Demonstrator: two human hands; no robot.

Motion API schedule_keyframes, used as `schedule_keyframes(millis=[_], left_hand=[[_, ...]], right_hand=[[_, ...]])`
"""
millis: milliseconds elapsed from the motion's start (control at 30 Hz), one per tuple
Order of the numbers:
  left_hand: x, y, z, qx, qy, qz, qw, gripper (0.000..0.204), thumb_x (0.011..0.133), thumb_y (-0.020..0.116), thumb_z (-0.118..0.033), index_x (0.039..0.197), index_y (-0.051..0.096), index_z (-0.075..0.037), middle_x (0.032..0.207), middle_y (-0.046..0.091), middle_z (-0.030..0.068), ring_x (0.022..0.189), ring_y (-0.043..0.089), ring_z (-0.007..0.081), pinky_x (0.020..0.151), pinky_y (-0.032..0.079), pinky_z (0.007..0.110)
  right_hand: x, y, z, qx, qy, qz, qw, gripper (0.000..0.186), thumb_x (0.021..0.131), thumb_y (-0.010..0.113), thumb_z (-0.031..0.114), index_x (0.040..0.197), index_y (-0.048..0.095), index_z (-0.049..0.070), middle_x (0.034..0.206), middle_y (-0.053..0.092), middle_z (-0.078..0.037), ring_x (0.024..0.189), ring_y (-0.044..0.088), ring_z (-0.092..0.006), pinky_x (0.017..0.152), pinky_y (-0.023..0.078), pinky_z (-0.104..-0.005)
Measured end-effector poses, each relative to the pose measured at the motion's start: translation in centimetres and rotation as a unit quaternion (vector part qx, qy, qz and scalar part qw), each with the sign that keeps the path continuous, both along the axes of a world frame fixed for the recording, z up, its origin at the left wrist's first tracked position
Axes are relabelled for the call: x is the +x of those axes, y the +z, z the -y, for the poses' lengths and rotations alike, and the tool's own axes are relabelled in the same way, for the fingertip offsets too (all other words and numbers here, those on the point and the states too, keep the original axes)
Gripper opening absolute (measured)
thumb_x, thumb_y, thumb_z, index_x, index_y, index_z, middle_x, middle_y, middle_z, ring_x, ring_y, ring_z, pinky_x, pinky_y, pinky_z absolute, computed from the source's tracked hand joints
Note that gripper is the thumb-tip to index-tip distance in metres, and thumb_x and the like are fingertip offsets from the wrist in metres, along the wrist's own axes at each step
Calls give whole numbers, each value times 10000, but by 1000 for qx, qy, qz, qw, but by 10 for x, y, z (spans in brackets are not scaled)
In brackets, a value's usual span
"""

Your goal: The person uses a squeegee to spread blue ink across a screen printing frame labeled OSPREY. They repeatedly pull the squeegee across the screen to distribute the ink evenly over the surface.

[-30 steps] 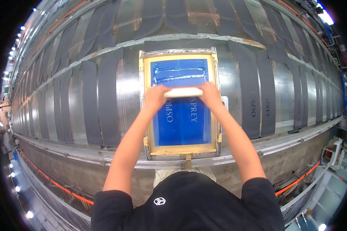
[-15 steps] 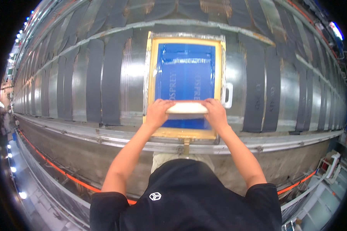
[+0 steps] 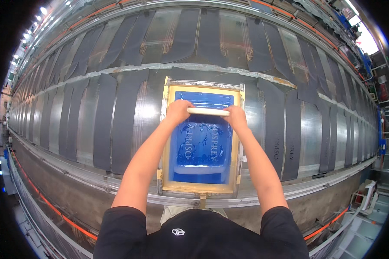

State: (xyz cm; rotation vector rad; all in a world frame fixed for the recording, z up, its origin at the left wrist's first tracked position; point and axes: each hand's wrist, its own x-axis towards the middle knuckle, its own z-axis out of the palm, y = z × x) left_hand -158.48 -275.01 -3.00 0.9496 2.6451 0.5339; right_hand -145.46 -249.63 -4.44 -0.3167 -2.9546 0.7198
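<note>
A screen-printing frame (image 3: 235, 159) with yellow edging holds a blue mesh (image 3: 203, 175), marked with pale lettering and wet, glossy patches and a pale band across its lower part. My left hand (image 3: 179, 113) and my right hand (image 3: 234, 116) grip the two ends of a white squeegee (image 3: 208, 112) lying crosswise over the upper part of the mesh. My fingers are closed round it on both sides.
The screen sits on a long metal printing table (image 3: 257, 123) with rows of grey fabric pieces (image 3: 103, 112), some printed dark. A metal rail (image 3: 86, 178) runs along the near edge, with orange tubing (image 3: 75, 224) below it. Equipment (image 3: 363, 194) stands at the lower right.
The squeegee moved down the mesh toward me half a second ago; now both hands have it back near the far end. More glossy patches show over the lettering. The whole view has shifted.
</note>
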Motion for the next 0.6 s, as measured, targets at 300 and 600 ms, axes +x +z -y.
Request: schedule_keyframes(millis=[300,600], left_hand=[[215,-10,111,65,-7,-56,996,384,715,678,9,1034,768,-184,1013,722,8,930,648,254,803,524,400],[218,1,114,71,-19,-112,991,456,711,686,8,1116,745,-194,1102,713,-9,1054,615,231,901,488,382]], right_hand=[[207,-1,102,-77,22,-39,996,430,624,810,-7,1040,728,58,1077,690,-111,1047,619,-327,908,523,-428],[199,26,101,45,31,-39,998,383,666,774,69,1042,746,138,1071,685,-58,1078,608,-274,921,481,-420]])
